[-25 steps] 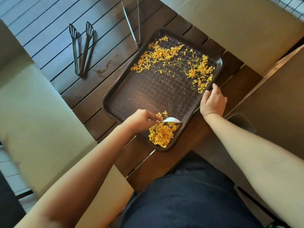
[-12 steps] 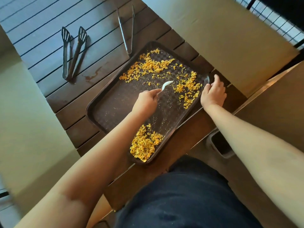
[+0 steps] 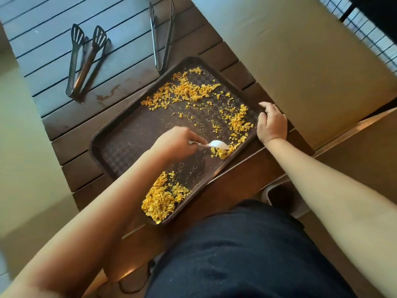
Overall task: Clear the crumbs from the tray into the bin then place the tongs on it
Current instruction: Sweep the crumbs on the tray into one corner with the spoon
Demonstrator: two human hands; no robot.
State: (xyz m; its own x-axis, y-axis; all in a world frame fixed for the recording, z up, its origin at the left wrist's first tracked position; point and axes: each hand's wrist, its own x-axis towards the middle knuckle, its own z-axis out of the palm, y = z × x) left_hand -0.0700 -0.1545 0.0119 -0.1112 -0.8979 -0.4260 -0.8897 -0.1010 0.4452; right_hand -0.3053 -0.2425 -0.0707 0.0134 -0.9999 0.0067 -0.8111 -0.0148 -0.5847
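Crumb-gathering step: left hand [image 3: 176,145] pinched a white spoon [image 3: 217,144] raking crumbs [image 3: 238,123] toward the near-corner pile [image 3: 159,201], right hand [image 3: 271,122] gripped the tray [image 3: 120,145] rim; tongs [image 3: 162,35] lay beyond; next, tipping into the bin [image 3: 283,198].

left hand [image 3: 175,144] pinches a white spoon [image 3: 216,145], bowl in crumbs [image 3: 223,152] just right of it | heap [image 3: 160,202] below the hand, at tray [image 3: 120,145] corner | right hand [image 3: 271,123] grips tray's far-right rim | two tongs [image 3: 86,61] [image 3: 162,35] well beyond, on table [image 3: 71,123] | bin [image 3: 283,198] under right forearm
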